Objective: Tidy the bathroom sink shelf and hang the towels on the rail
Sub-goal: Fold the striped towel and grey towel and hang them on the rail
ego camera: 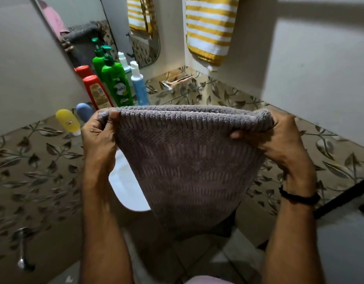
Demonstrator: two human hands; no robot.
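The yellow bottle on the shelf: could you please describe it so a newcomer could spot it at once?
Start at the mirror on the left wall and drop to the leaf-patterned shelf below. Nearer you than the red bottle sits the yellow bottle, beside a blue one; it alone is yellow.

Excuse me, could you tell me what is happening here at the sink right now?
A person is holding a grey towel up by its folded top edge. The left hand grips one corner and the right hand the other, so it hangs in front of the white sink. A yellow-striped towel already hangs in the corner above. On the shelf, a red bottle, green pump bottle and blue bottle stand together by the mirror, with a yellow tube nearby.
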